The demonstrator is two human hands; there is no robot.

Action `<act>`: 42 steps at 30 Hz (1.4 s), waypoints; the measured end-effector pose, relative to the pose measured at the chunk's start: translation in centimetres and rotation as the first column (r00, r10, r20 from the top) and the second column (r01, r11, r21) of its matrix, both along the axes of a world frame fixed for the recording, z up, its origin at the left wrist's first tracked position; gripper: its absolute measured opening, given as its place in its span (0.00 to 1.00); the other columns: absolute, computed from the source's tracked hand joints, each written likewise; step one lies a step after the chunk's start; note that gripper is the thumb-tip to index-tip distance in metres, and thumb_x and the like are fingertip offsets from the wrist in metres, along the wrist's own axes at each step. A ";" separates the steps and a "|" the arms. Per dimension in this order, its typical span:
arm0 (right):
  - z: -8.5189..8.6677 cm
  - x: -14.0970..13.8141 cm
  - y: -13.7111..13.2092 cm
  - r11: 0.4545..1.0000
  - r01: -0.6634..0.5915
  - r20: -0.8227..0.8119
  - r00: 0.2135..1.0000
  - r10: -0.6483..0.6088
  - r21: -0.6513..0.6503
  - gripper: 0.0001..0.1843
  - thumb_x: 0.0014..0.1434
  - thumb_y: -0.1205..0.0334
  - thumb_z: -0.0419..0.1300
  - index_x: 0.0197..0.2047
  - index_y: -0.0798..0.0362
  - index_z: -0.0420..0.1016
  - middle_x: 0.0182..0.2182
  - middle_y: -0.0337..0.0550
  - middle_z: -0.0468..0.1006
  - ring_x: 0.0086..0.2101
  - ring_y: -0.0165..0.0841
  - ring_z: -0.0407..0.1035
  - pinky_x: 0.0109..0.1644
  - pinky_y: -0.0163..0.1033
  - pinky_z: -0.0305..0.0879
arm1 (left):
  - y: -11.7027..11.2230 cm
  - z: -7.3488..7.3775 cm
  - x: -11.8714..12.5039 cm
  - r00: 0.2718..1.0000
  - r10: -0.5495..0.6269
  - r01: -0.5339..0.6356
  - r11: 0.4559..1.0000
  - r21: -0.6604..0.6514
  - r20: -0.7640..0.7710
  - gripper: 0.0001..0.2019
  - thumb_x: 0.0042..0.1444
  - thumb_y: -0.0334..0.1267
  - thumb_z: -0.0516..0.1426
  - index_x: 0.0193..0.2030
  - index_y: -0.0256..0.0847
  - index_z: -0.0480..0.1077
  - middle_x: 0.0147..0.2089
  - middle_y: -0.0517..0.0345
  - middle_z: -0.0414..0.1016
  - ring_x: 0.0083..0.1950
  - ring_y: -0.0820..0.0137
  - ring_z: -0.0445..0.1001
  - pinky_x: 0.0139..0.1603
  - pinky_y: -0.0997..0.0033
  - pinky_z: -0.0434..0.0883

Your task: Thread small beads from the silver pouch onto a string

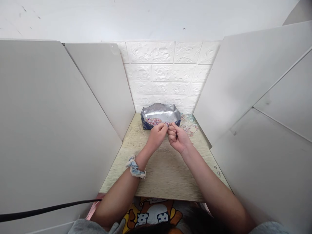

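Note:
My left hand (pixel 158 133) is closed in a pinch, knuckles up, at the front edge of an open silver-lined bag (pixel 161 112) with dark blue sides. Close beside it, my right hand (pixel 179 137) is closed too, its fingers curled toward me and thumb against the index finger. The fingertips of both hands nearly meet; whatever they pinch is too small to make out. Small pink and multicoloured beads (pixel 153 121) lie inside the bag, partly hidden behind my hands. A light blue scrunchie (pixel 136 168) sits round my left wrist.
Strings of clear and pastel beads (pixel 190 126) lie right of the bag on the pale wooden tabletop (pixel 168 175). Two small shiny pieces (pixel 216 170) rest near the right edge. Grey panels (pixel 97 78) flank both sides, and a white brick-pattern wall (pixel 161 71) stands behind.

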State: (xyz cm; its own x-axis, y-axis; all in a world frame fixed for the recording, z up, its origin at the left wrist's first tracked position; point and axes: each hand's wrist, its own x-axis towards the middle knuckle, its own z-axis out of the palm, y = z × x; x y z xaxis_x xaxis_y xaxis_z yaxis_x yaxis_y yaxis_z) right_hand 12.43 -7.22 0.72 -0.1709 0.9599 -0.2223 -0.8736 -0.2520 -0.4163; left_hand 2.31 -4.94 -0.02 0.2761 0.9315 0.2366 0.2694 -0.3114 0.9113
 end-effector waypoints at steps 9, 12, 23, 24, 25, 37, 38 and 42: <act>-0.3 -0.2 0.1 1.000 0.003 -0.049 0.999 -0.004 -0.021 0.15 0.61 0.65 0.43 0.22 0.55 0.50 0.12 0.27 0.47 0.10 0.17 0.40 0.09 0.22 0.36 | -0.2 0.1 0.0 1.000 -0.010 0.010 1.000 0.003 0.000 0.10 0.49 0.38 0.47 0.20 0.38 0.57 0.21 0.64 0.58 0.27 0.76 0.57 0.27 0.77 0.56; -0.3 -0.2 0.0 1.000 0.015 -0.039 0.999 -0.016 -0.024 0.14 0.60 0.65 0.45 0.22 0.55 0.50 0.12 0.27 0.48 0.10 0.17 0.40 0.09 0.22 0.36 | -0.1 0.1 0.0 1.000 -0.013 0.013 1.000 0.009 -0.011 0.10 0.49 0.38 0.47 0.20 0.38 0.58 0.21 0.64 0.58 0.27 0.76 0.58 0.28 0.77 0.56; -0.5 -0.1 0.1 1.000 0.013 -0.003 1.000 -0.013 0.000 0.14 0.59 0.65 0.48 0.23 0.54 0.50 0.13 0.26 0.47 0.11 0.16 0.39 0.09 0.22 0.36 | 0.0 0.0 0.0 0.996 -0.023 0.023 1.000 0.000 -0.087 0.11 0.51 0.40 0.46 0.22 0.39 0.59 0.23 0.63 0.62 0.29 0.74 0.60 0.30 0.76 0.57; -0.5 0.0 0.1 1.000 0.009 -0.007 1.000 -0.009 0.000 0.14 0.59 0.64 0.48 0.23 0.54 0.49 0.13 0.26 0.47 0.11 0.16 0.39 0.09 0.22 0.36 | 0.0 0.0 0.0 0.995 -0.028 0.028 1.000 0.002 -0.093 0.11 0.51 0.40 0.46 0.22 0.39 0.59 0.23 0.63 0.62 0.29 0.74 0.60 0.30 0.76 0.57; -0.4 0.0 0.1 1.000 0.004 -0.014 1.000 -0.004 -0.001 0.15 0.59 0.64 0.48 0.22 0.54 0.49 0.13 0.26 0.47 0.11 0.17 0.38 0.09 0.23 0.36 | 0.0 0.0 0.0 0.995 -0.030 0.031 1.000 0.006 -0.096 0.11 0.51 0.40 0.46 0.22 0.39 0.60 0.23 0.63 0.62 0.29 0.74 0.61 0.30 0.76 0.58; -0.3 0.0 0.1 1.000 -0.001 0.019 1.000 0.001 0.009 0.15 0.58 0.64 0.49 0.23 0.54 0.49 0.13 0.25 0.47 0.11 0.16 0.38 0.09 0.22 0.36 | -0.5 0.4 -0.1 0.992 0.004 0.002 0.999 0.051 -0.128 0.11 0.51 0.41 0.46 0.24 0.39 0.63 0.24 0.62 0.66 0.29 0.73 0.63 0.30 0.75 0.58; -0.3 0.0 0.1 1.000 -0.004 0.020 1.000 0.004 0.010 0.14 0.58 0.64 0.49 0.23 0.54 0.49 0.13 0.25 0.47 0.11 0.16 0.38 0.09 0.22 0.36 | -0.5 0.4 -0.1 0.991 0.009 -0.002 0.999 0.052 -0.131 0.11 0.51 0.41 0.46 0.24 0.39 0.63 0.24 0.62 0.66 0.28 0.73 0.62 0.30 0.75 0.58; -0.3 0.0 0.1 1.000 -0.001 0.001 1.000 0.001 -0.001 0.14 0.59 0.64 0.47 0.23 0.54 0.50 0.13 0.25 0.47 0.11 0.16 0.38 0.09 0.22 0.36 | -0.5 0.5 -0.1 0.988 0.023 -0.013 0.998 0.066 -0.151 0.11 0.51 0.41 0.47 0.23 0.40 0.62 0.23 0.62 0.66 0.28 0.74 0.62 0.29 0.75 0.57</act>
State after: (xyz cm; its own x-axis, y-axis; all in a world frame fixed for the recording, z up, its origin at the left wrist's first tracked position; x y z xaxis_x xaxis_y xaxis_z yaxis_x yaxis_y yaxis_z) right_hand 12.43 -7.14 0.43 -0.1721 0.9594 -0.2234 -0.8727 -0.2536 -0.4173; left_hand 2.23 -5.43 0.44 0.2966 0.9207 0.2535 0.4095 -0.3624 0.8373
